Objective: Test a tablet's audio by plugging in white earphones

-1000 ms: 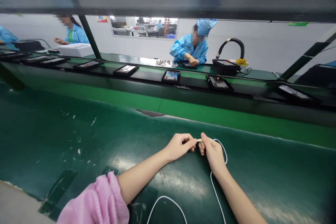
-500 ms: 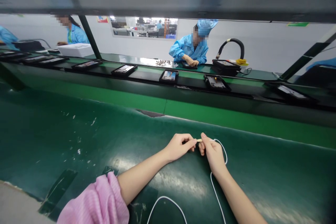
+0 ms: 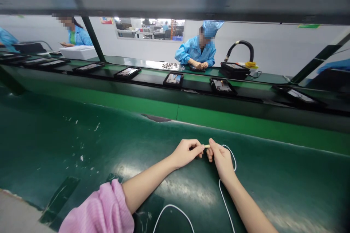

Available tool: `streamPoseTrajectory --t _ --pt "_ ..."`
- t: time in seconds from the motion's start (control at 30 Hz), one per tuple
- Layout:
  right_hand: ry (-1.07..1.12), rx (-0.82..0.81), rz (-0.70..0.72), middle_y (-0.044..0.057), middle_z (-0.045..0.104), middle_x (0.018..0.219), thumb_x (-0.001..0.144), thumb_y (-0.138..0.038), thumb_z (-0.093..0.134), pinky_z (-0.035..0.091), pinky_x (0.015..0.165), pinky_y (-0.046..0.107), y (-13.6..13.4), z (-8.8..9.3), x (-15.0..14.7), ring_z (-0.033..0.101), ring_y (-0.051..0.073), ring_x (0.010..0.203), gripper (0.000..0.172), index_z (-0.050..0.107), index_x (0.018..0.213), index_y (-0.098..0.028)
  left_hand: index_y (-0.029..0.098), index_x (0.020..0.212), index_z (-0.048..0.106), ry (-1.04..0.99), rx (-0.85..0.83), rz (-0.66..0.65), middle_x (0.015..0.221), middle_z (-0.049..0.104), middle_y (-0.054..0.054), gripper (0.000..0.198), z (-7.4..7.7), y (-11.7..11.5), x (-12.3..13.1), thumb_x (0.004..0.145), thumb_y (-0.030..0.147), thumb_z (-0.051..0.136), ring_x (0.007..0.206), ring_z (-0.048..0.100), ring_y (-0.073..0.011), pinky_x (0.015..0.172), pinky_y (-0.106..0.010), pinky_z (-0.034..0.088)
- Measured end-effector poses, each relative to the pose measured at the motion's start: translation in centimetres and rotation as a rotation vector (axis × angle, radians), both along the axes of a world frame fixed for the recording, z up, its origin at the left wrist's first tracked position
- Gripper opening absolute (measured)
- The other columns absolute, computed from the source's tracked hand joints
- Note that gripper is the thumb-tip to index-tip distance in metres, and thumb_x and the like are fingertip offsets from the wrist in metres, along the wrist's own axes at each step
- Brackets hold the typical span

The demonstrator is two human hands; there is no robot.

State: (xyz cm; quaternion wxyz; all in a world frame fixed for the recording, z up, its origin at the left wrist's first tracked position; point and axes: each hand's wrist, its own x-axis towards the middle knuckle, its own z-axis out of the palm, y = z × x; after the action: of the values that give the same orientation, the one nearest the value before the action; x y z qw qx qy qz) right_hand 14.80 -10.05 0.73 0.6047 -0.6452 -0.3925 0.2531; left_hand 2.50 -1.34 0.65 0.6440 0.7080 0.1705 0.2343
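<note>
My left hand (image 3: 186, 153) and my right hand (image 3: 221, 158) sit close together on a green work mat (image 3: 62, 145). Between their fingertips is the pale, slim end of a thin white cable (image 3: 207, 146). Both hands pinch it, though my fingers hide part of it. The cable (image 3: 233, 160) curves past my right hand and runs down towards me in a loose loop. A pink sleeve (image 3: 100, 209) covers my left arm above the forearm.
Beyond the mat, a conveyor belt (image 3: 147, 82) carries several black-framed tablets (image 3: 173, 79). Across it, a co-worker (image 3: 195, 51) in a blue smock and cap works with both hands. A black overhead beam (image 3: 175, 3) crosses the view.
The tablets on the conveyor have shifted left. My hands and the white cable stay nearly still.
</note>
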Motion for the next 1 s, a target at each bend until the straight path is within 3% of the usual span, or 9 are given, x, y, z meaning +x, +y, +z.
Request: streamPoseTrajectory --t 0.47,1.0 --pt "-0.014 0.018 0.021 0.000 0.040 0.041 0.077 -0.081 0.056 0.037 0.046 0.028 -0.09 -0.33 0.18 0.038 0.013 0.039 0.071 0.043 0.040 -0.021 0.016 0.067 0.055 -0.007 -0.008 -0.003 0.064 0.058 0.000 0.031 -0.16 -0.02 0.06 0.083 0.043 0.055 0.062 0.052 -0.0126 0.066 -0.026 0.040" --pt "0.008 -0.005 0.017 0.000 0.039 0.041 0.072 -0.085 0.056 0.037 0.045 0.028 -0.02 -0.03 -0.02 0.038 0.013 0.039 0.072 0.042 0.040 -0.022 0.016 0.066 0.054 -0.011 -0.011 -0.004 0.063 0.057 0.000 0.036 0.03 -0.05 0.02 0.083 0.048 0.056 0.061 0.051 -0.0128 0.066 -0.026 0.041"
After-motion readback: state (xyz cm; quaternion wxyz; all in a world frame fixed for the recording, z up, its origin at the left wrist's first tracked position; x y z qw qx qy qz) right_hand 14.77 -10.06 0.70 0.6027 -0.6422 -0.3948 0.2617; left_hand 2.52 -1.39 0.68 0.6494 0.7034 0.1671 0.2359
